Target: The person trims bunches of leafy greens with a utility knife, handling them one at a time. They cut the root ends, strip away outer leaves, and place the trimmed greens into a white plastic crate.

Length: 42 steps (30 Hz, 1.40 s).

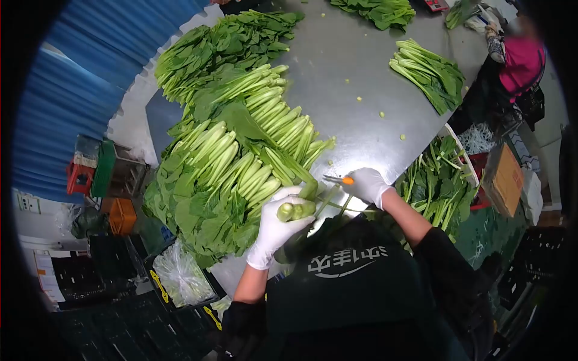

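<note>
My gloved left hand (280,222) is wrapped round a leafy green vegetable (296,210), its thick pale stem ends pointing towards me. My gloved right hand (368,185) grips a small knife (345,180) with an orange part and a short metal blade pointing left. Loose leaf stalks (328,201) lie between my two hands, close to the table's near edge. Just beyond my left hand, a large pile of leafy greens (205,156) is stacked in rows, with many stem ends facing right. The fingers of my right hand are partly hidden.
The metal table (355,78) carries small cut bits and another bunch of greens (427,75) at right. A white-rimmed bin of leaves (442,180) stands right of me, near a cardboard box (504,180). A person in pink (521,63) is at the far right. Black crates surround me.
</note>
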Motion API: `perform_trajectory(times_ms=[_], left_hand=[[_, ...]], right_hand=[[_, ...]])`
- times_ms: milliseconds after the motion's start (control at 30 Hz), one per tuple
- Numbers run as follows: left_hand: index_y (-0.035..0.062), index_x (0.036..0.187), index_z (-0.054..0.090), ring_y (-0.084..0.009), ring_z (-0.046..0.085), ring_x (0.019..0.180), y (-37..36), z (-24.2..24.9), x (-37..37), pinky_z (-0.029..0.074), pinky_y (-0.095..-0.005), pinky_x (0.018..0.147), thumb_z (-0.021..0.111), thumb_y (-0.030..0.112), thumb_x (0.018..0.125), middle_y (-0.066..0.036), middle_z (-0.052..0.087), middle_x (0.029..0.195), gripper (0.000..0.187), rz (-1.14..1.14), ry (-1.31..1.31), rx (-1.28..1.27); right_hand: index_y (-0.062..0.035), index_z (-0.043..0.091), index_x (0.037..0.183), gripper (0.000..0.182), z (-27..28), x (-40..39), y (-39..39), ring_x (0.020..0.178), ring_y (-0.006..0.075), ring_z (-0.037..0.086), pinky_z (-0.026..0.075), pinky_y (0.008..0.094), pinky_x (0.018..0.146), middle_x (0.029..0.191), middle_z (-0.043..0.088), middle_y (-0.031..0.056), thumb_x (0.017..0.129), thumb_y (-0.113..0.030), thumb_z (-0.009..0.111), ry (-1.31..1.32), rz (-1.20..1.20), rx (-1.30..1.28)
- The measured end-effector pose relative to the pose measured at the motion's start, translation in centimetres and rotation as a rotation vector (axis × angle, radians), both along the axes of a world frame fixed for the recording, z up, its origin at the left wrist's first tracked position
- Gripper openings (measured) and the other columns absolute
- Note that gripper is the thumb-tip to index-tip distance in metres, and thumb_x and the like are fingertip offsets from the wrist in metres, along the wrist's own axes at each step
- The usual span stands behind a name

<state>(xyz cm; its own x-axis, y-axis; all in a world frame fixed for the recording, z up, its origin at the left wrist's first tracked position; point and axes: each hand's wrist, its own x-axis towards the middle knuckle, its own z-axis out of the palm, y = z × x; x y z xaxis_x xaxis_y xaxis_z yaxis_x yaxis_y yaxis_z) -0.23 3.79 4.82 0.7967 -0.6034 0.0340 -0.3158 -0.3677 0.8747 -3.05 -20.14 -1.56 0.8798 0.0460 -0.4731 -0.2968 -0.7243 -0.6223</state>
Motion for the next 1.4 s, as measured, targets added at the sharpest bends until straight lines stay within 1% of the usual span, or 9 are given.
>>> perform_trajectory(times_ms=[100, 300, 600, 867, 1033, 1133, 1233, 1267, 1400], left_hand=[[0.0001, 0.090, 0.067, -0.0158, 0.058, 0.096, 1.6, -0.6, 0.1, 0.045, -0.0297, 0.086, 0.082, 0.008, 0.061, -0.008, 0.063, 0.100, 0.034, 0.198, 0.285, -0.189], [0.0003, 0.104, 0.061, -0.0099, 0.056, 0.085, 2.0, -1.9, 1.3, 0.046, -0.0242, 0.079, 0.082, 0.001, 0.060, -0.001, 0.061, 0.093, 0.048, 0.258, 0.597, -0.389], [0.0001, 0.107, 0.060, -0.0138, 0.059, 0.088, 3.3, -1.8, 1.8, 0.048, -0.0274, 0.080, 0.071, -0.004, 0.064, -0.003, 0.063, 0.095, 0.045, 0.227, 0.912, -0.643], [0.0002, 0.101, 0.061, -0.0120, 0.059, 0.082, 0.5, -0.7, 1.5, 0.047, -0.0266, 0.078, 0.072, -0.005, 0.063, -0.003, 0.064, 0.091, 0.039, 0.241, 0.615, -0.455], [0.0015, 0.099, 0.061, -0.0115, 0.060, 0.081, 0.1, -1.4, 1.5, 0.048, -0.0256, 0.076, 0.075, -0.005, 0.063, -0.003, 0.064, 0.091, 0.039, 0.352, 0.628, -0.518], [0.0013, 0.113, 0.054, -0.0248, 0.061, 0.094, 2.4, 0.0, 2.9, 0.050, -0.0378, 0.087, 0.069, 0.000, 0.071, -0.013, 0.060, 0.107, 0.045, 0.472, 0.649, -0.888], [0.0009, 0.120, 0.049, -0.0308, 0.053, 0.112, 7.7, -1.6, 5.5, 0.042, -0.0452, 0.100, 0.064, 0.007, 0.079, -0.016, 0.054, 0.120, 0.045, 0.549, 0.605, -1.180], [0.0014, 0.122, 0.048, -0.0309, 0.050, 0.117, 8.9, -1.5, 6.1, 0.040, -0.0457, 0.103, 0.064, 0.009, 0.081, -0.016, 0.053, 0.123, 0.045, 0.574, 0.585, -1.239], [0.0040, 0.127, 0.045, -0.0300, 0.049, 0.120, 10.6, -2.3, 8.3, 0.038, -0.0455, 0.104, 0.062, 0.012, 0.085, -0.017, 0.050, 0.129, 0.046, 0.754, 0.437, -1.300]], right_hand=[[-0.0053, 0.068, 0.095, 0.023, -4.5, -0.5, -0.9, 0.082, 0.0327, 0.064, 0.049, 0.0383, 0.074, 0.087, 0.065, 0.0178, 0.083, -0.023, 0.060, -0.071, 0.045, -0.080], [-0.0011, 0.062, 0.104, 0.027, 0.0, 2.5, 4.1, 0.073, 0.0039, 0.052, 0.044, 0.0219, 0.065, 0.079, 0.059, 0.0002, 0.081, -0.013, 0.067, -0.267, -0.187, 1.037], [-0.0029, 0.063, 0.104, 0.023, 2.5, 3.9, 5.6, 0.066, 0.0034, 0.051, 0.042, 0.0199, 0.058, 0.078, 0.058, -0.0028, 0.084, -0.013, 0.063, -0.116, -0.076, 1.091], [-0.0012, 0.062, 0.094, 0.014, 1.5, 3.1, 7.3, 0.066, 0.0040, 0.051, 0.042, 0.0203, 0.059, 0.076, 0.058, -0.0037, 0.085, -0.012, 0.059, -0.296, -0.298, 1.216], [-0.0008, 0.063, 0.088, 0.011, 2.0, 2.2, 5.3, 0.069, 0.0050, 0.053, 0.044, 0.0223, 0.062, 0.077, 0.061, -0.0010, 0.084, -0.011, 0.061, -0.250, -0.278, 0.924], [-0.0022, 0.065, 0.090, 0.014, -0.3, 0.8, 0.1, 0.066, 0.0061, 0.055, 0.046, 0.0236, 0.061, 0.070, 0.062, 0.0045, 0.080, -0.012, 0.065, -0.251, -0.066, 0.589], [-0.0051, 0.068, 0.094, 0.029, -1.1, -0.6, -5.3, 0.073, 0.0332, 0.063, 0.050, 0.0375, 0.070, 0.083, 0.065, 0.0197, 0.073, -0.025, 0.066, -0.224, -0.113, -0.179], [-0.0035, 0.067, 0.095, 0.028, -1.9, -1.0, -6.2, 0.071, 0.0304, 0.064, 0.050, 0.0375, 0.067, 0.080, 0.065, 0.0199, 0.074, -0.021, 0.066, -0.294, -0.151, -0.334], [0.0004, 0.064, 0.099, 0.026, -1.5, 0.1, -4.5, 0.068, 0.0193, 0.060, 0.048, 0.0300, 0.068, 0.075, 0.063, 0.0148, 0.078, -0.014, 0.064, -0.247, -0.377, 0.217]])
